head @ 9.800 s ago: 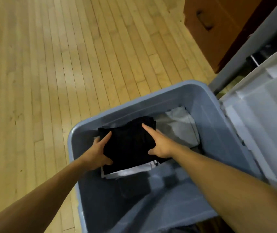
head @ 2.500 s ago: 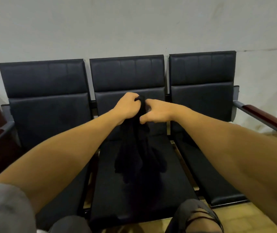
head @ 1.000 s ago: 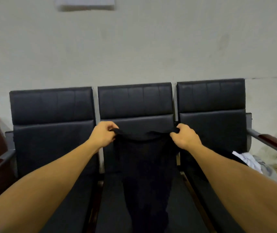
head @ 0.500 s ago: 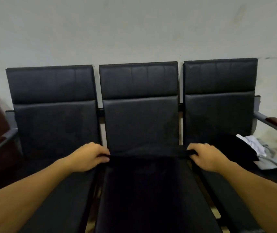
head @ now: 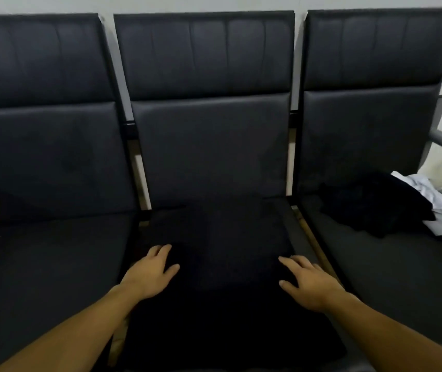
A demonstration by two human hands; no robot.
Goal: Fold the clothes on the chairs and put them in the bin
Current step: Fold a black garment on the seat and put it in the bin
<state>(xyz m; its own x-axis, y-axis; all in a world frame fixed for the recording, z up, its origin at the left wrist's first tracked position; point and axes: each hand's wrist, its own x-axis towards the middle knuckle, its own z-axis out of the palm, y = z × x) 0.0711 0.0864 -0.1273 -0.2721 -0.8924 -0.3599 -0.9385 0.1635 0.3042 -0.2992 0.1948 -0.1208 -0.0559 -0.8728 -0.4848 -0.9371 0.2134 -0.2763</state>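
Black garment (head: pixel 222 264) flat on middle chair (head: pixel 212 146); unfolded clothes pile (head: pixel 391 208) far right; left hand (head: pixel 150 272), right hand (head: pixel 308 285) press it, fingers straight.

Your three joined black chairs (head: pixel 209 146): a black garment (head: pixel 222 264) lies flat on the middle seat; dark and white clothes (head: pixel 391 205) heap on the right seat.

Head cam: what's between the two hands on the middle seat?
Only the spread black garment; the left hand and right hand rest open on it, in the head view.
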